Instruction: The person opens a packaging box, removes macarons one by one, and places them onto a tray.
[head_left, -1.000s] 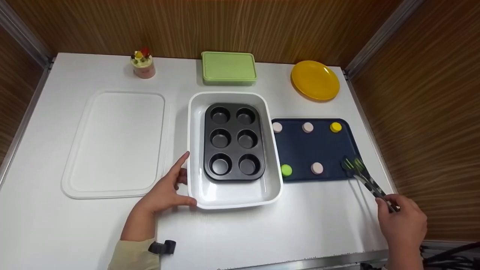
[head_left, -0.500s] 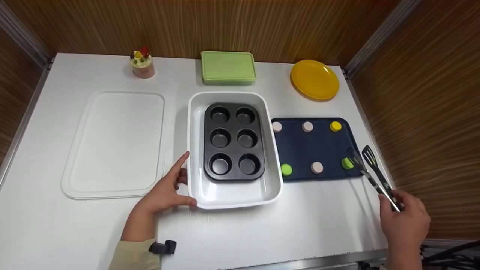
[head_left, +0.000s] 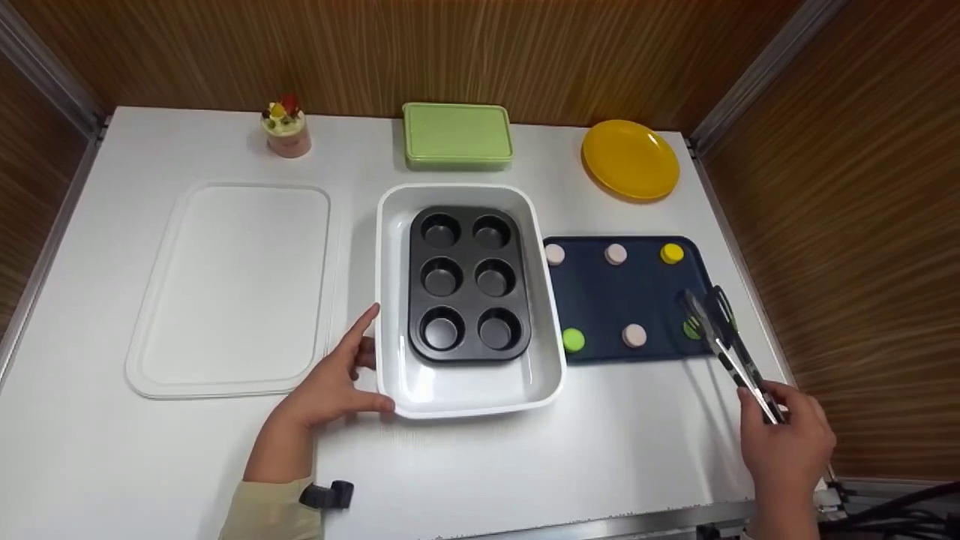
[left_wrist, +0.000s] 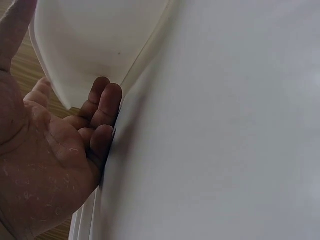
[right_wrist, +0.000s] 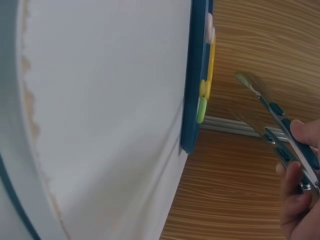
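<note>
My left hand touches the left side and front corner of a white deep container, thumb and forefinger extended. Some of its other fingers are bent, as the left wrist view shows. Inside the container lies a dark muffin tin with bare cups. My right hand holds a pair of tongs by the handles, their heads spread apart. They hang over the right end of a navy tray, partly hiding a green macaron-like round. In the right wrist view the tongs' heads appear raised off the tray.
Pink, yellow and green rounds sit on the tray. A white lid lies left of the container. Along the back stand a dessert cup, a green lidded box and a yellow plate.
The right hand has moved left with the tongs, after a slight shift right. The tongs' heads, spread half a second ago, are now closer together, over the right green round. The left hand stays put.
</note>
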